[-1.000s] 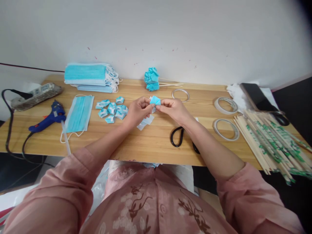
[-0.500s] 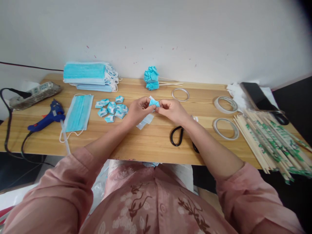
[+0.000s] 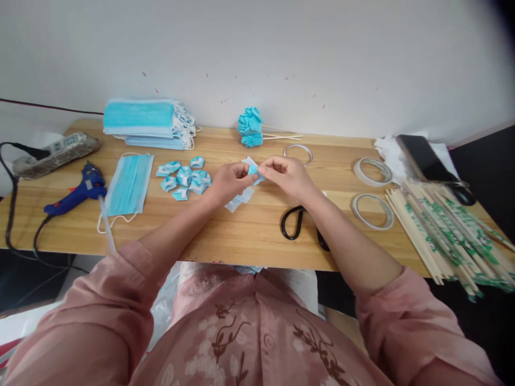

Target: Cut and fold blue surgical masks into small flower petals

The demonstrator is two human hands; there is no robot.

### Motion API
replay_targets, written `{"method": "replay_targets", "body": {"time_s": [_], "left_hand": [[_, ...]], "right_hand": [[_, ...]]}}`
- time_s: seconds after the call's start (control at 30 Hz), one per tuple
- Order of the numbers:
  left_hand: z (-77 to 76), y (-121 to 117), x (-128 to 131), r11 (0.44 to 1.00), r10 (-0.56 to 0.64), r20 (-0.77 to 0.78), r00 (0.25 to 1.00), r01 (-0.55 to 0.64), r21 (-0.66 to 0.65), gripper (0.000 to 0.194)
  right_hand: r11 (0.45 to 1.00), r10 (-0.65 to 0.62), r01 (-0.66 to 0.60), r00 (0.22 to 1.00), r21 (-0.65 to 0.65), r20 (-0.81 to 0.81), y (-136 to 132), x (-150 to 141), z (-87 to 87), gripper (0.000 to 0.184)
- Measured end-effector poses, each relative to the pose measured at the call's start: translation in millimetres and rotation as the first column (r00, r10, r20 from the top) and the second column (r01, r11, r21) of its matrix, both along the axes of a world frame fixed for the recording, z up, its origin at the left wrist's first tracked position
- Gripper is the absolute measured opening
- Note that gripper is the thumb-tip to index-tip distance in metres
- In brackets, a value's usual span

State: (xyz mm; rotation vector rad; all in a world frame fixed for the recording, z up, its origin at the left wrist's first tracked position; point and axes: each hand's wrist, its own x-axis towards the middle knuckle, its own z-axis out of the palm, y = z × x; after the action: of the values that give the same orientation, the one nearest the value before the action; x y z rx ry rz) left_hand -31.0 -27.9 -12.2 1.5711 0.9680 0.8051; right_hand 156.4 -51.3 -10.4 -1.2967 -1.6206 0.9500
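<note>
My left hand and my right hand meet above the middle of the wooden table. Both pinch a small folded piece of blue mask fabric between their fingertips. Pale cut strips lie on the table just under my left hand. A cluster of several folded blue pieces sits to the left of my hands. Black scissors lie under my right forearm, partly hidden by it.
A stack of blue face masks and a single mask lie at the left, with a blue glue gun and a power strip. A blue fabric flower on sticks lies by the wall. Tape rolls, wrapped chopsticks and a phone are at the right.
The blue piece has been folded smaller between my fingertips, and my right hand has risen slightly over it. Both hands stay in the same spot above the table.
</note>
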Motion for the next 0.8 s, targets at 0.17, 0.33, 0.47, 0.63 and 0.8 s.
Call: {"method": "replay_targets", "body": {"time_s": [0.17,0.33,0.47,0.63,0.8], "left_hand": [[2.6,-2.7,0.4,0.998,-0.023,-0.043,0.999,0.026,0.061,0.028],[-0.5,-0.6,-1.0,0.999,0.009,0.001,1.0,-0.009,0.053,0.024],[-3.7,1.4,-1.4,0.998,0.035,0.027,0.999,-0.037,0.049,0.021],[-5.5,-0.5,-1.1,0.997,0.047,0.02,0.999,-0.048,0.06,0.023],[-4.7,-3.7,-1.1,0.998,0.031,0.011,0.999,-0.031,0.063,0.022]], "right_hand": [[0.984,-0.142,0.143,0.99,0.107,-0.022,5.1,10.9,4.9,0.028],[0.914,-0.331,0.334,0.942,0.228,-0.055,10.9,42.5,35.2,0.034],[0.92,-0.325,0.299,0.943,0.254,0.069,8.2,64.4,56.8,0.031],[0.966,-0.254,0.206,0.858,0.154,0.446,0.3,89.5,49.6,0.011],[0.99,-0.109,0.137,0.548,0.039,0.829,-2.3,104.3,25.7,0.022]]}}
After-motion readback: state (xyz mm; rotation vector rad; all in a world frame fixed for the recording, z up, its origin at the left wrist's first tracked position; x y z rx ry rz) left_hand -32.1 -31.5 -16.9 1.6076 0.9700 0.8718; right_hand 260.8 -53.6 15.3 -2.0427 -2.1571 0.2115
